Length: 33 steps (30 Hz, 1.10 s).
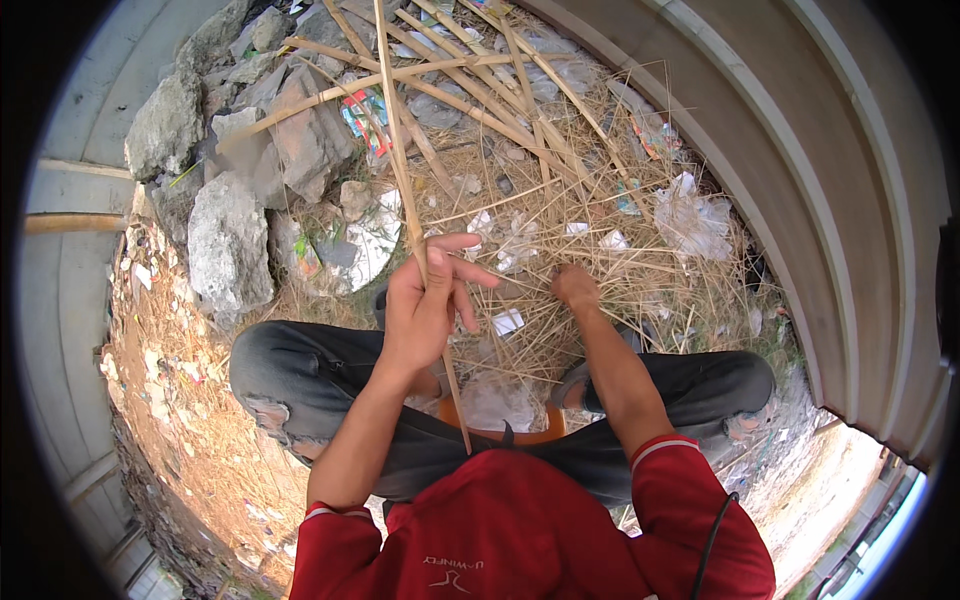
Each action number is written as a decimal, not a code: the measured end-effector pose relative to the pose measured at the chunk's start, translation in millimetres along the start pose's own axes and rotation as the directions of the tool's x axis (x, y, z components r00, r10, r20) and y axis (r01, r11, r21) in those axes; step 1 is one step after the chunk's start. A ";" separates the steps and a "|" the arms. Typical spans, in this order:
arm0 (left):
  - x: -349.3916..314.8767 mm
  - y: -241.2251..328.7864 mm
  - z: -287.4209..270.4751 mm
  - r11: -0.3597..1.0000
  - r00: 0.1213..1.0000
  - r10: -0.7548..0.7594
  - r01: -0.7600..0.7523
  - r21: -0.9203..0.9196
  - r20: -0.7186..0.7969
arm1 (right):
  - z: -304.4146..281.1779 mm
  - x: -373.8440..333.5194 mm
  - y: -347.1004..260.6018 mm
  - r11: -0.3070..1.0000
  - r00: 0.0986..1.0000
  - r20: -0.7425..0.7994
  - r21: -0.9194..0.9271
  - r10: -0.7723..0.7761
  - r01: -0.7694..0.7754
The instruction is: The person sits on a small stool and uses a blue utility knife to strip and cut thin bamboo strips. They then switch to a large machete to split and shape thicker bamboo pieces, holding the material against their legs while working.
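Note:
A long, thin bamboo strip (400, 165) runs from the top of the view down past my lap. My left hand (425, 295) grips it at the thumb, with the other fingers stretched out to the right. Low over the ground, my right hand (575, 288) is closed among dry straw-like shavings (615, 270). Whatever its fingers hold, if anything, is hidden. Between the two hands lies a small white scrap (507, 322).
Several bamboo strips (470, 85) lie crossed ahead of me. Large grey rocks (230, 240) are piled at the left. Plastic litter (692, 215) is scattered on the straw. A corrugated metal wall (800, 150) curves along the right. An orange seat edge (548, 430) shows between my legs.

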<state>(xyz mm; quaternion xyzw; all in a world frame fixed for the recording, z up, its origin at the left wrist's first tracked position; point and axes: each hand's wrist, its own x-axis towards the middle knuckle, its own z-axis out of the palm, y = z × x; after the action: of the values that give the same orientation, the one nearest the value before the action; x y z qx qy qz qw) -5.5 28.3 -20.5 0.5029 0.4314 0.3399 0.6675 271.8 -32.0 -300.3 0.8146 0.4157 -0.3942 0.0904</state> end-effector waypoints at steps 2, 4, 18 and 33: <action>-1.7 -2.9 2.1 1.000 1.000 0.023 -0.023 0.010 -0.008 | 6.9 -11.0 8.0 0.993 0.994 -0.102 0.104 -0.048 0.058; 3.7 -6.9 3.7 0.998 0.998 0.061 -0.061 0.032 0.007 | 25.2 -7.7 22.6 0.964 0.964 -0.258 0.232 -0.070 0.132; 30.6 -7.5 55.4 0.992 0.994 0.109 -0.110 0.060 0.011 | -171.8 -174.2 -85.8 -0.229 0.564 -0.548 0.811 -0.617 0.538; -13.4 41.9 71.1 0.946 0.951 0.310 -0.307 -0.104 0.014 | -184.4 -263.2 -93.1 -0.256 0.419 -0.725 0.621 -0.546 0.741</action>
<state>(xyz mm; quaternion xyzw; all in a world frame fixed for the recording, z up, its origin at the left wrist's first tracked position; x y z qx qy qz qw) 53.6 0.6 31.7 0.5351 0.3197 0.4534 0.6370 216.3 -44.5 29.4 0.3567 0.4611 -0.4627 -0.6678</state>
